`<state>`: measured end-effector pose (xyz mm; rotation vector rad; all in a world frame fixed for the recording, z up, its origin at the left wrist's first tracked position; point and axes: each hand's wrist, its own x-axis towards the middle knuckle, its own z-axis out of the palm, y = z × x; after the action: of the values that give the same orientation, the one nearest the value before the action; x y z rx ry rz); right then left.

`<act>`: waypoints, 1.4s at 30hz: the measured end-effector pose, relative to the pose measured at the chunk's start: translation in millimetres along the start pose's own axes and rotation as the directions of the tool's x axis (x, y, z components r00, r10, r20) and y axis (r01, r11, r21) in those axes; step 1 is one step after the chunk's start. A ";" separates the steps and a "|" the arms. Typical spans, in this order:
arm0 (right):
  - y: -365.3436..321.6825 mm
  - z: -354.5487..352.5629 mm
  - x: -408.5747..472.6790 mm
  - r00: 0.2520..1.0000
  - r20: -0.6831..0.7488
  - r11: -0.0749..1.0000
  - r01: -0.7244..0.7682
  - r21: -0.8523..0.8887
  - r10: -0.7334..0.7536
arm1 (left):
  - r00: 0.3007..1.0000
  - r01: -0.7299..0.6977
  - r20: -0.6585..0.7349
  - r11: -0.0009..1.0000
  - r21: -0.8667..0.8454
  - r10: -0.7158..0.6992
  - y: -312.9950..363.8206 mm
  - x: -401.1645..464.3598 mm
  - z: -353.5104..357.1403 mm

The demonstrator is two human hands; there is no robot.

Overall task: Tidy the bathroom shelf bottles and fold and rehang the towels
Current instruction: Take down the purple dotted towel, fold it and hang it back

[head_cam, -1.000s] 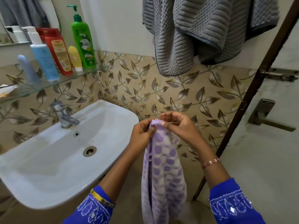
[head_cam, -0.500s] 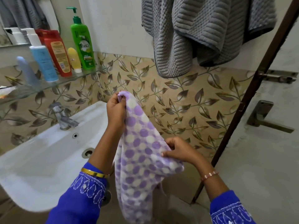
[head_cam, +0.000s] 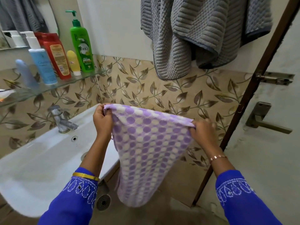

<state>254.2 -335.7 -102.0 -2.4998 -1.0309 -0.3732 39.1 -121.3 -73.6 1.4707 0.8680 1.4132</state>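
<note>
A purple towel with white dots (head_cam: 147, 148) hangs spread out in front of me, its top edge stretched between both hands. My left hand (head_cam: 102, 120) pinches the upper left corner beside the sink. The upper right corner is gripped by my right hand (head_cam: 201, 132). A grey ribbed towel (head_cam: 191, 34) hangs bunched on the wall above. On the glass shelf (head_cam: 68, 82) at left stand a green pump bottle (head_cam: 82, 44), a small yellow tube (head_cam: 73, 62), a red bottle (head_cam: 56, 56), a light blue pump bottle (head_cam: 43, 62) and a pale blue tube (head_cam: 26, 73).
A white sink (head_cam: 37, 159) with a steel tap (head_cam: 60, 119) sits below the shelf at left. A door with a handle (head_cam: 263, 119) and a bolt (head_cam: 276, 77) stands at right in a brown frame. A floor drain (head_cam: 103, 202) lies below the towel.
The towel went from a bunched strip held at one point to a spread sheet. My left hand rose to the left, and my right hand moved out to the right, stretching the top edge.
</note>
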 end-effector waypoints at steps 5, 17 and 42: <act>1.8 -32.6 25.7 0.914 -0.379 0.976 -0.068 0.206 0.143 | 0.994 -0.104 0.002 0.956 0.273 0.108 -8.5 10.2 1.7; 16.3 -69.7 38.5 0.961 0.037 0.315 -0.127 0.941 0.276 | 0.792 0.475 0.529 0.852 -0.219 -0.306 19.1 5.8 25.0; -9.7 -82.3 61.9 0.983 -0.030 0.366 -0.039 0.930 0.181 | 0.819 0.254 0.544 0.966 -0.055 -0.184 47.0 30.4 29.0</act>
<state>282.8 -330.1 -2.7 -1.4261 -0.6826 0.1186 66.5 -113.7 -17.3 1.5039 0.5549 0.7991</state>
